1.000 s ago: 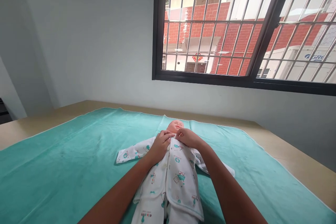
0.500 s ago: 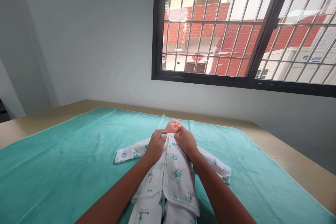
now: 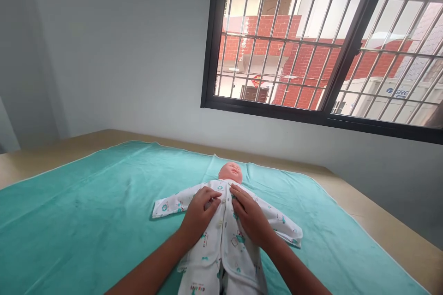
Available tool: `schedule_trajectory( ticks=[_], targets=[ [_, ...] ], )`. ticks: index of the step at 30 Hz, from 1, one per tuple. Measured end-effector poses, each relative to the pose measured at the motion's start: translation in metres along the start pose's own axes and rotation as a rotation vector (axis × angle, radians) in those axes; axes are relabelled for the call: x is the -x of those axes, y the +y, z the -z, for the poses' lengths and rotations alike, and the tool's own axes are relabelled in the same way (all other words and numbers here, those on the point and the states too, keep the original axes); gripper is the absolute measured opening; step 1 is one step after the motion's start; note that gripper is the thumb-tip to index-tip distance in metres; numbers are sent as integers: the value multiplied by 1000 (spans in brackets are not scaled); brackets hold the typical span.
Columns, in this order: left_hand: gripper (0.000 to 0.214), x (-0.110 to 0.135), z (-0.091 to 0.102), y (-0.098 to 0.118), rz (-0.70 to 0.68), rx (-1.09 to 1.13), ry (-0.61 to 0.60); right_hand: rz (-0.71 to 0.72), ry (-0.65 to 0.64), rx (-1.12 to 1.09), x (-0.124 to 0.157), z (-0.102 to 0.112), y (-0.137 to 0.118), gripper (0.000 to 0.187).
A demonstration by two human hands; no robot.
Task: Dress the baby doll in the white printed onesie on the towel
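A baby doll [image 3: 231, 172] lies on its back on a teal blanket [image 3: 86, 212], dressed in a white printed romper [image 3: 224, 239] with both sleeves spread out. My left hand [image 3: 200, 210] rests on the left half of the romper's chest, fingers bent and pressing on the cloth near the front placket. My right hand [image 3: 249, 214] lies on the right half, fingers stretched along the placket. Both hands touch the garment at the doll's chest, below its chin. The doll's legs run out of the bottom of the picture.
The blanket covers a tan tabletop [image 3: 380, 221] whose edge runs along the back and right. A grey wall stands behind it. A black-framed barred window [image 3: 311, 46] is at the upper right, with a red brick building outside.
Both hands have slid down from the doll's collar to its chest. The romper front now lies closed and flat, and the right sleeve is spread out. The camera has shifted slightly.
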State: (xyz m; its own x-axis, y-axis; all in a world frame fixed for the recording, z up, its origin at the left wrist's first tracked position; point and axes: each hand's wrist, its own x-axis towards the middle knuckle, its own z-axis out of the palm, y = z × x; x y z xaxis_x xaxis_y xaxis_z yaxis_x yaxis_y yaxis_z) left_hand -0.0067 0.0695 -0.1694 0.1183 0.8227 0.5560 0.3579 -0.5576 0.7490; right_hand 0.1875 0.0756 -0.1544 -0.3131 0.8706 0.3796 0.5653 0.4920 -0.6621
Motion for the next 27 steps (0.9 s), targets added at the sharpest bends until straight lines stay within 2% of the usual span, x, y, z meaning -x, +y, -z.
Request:
schedule_trajectory(
  ticks=[3, 7, 11, 16, 23, 25, 27],
  targets=[
    [24, 0, -1, 3, -53, -12, -66, 0, 47, 27, 3, -5, -6, 40],
    [28, -1, 2, 9, -82, -60, -140, 61, 194, 161, 5, -7, -26, 20],
    [24, -3, 1, 9, -71, -53, -126, -53, 90, 279, 4, -2, -43, 13],
    [11, -4, -2, 8, -21, -26, -88, -152, 9, 395, 6, 1, -49, 12],
    [8, -6, -6, 12, 104, 28, -41, -165, 69, 527, 1, -7, -49, 12],
    [9, -10, -9, 17, 117, 24, -40, -168, 100, 475, -3, -4, -42, 15],
    [9, -14, -11, 22, 138, 20, -47, -212, 118, 300, -6, 0, -33, 18]
  ],
)
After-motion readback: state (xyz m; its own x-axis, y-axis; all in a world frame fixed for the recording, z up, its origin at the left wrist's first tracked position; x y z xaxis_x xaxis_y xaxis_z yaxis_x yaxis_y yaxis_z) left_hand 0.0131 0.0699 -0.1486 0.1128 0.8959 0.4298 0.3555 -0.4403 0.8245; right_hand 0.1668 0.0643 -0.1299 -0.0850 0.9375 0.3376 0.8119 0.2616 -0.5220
